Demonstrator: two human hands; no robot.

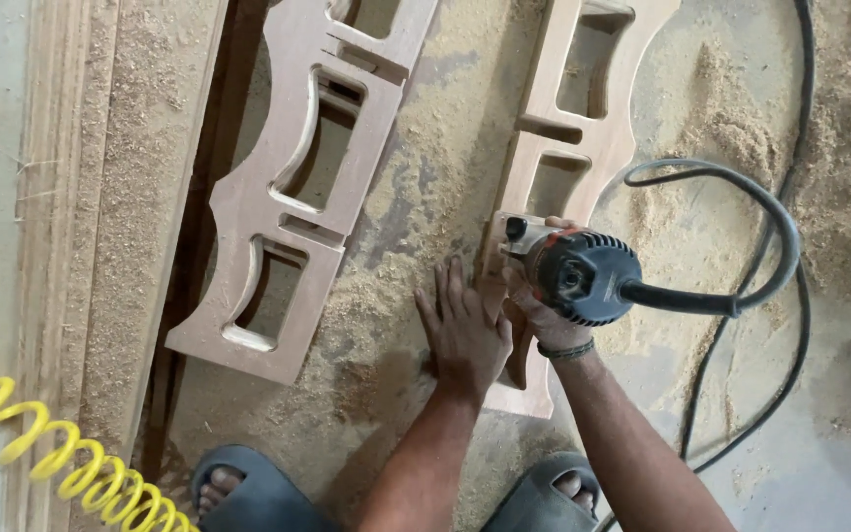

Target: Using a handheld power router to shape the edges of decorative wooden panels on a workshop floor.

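Note:
My right hand (544,317) grips a hand-held electric router (575,274) with a black and orange top, standing on the near end of a carved wooden panel (571,138) with shaped cut-outs. My left hand (463,330) lies flat, fingers spread, on the sawdust-covered floor, its fingers touching the panel's left edge. The router's black cord (755,212) loops out to the right. The panel's near end is partly hidden under my hands and the tool.
A second carved panel (293,187) lies to the left, resting against a long plank (125,197). A yellow coiled air hose (71,458) is at the bottom left. My feet in dark sandals (248,493) are at the bottom. Sawdust heaps (741,128) cover the floor.

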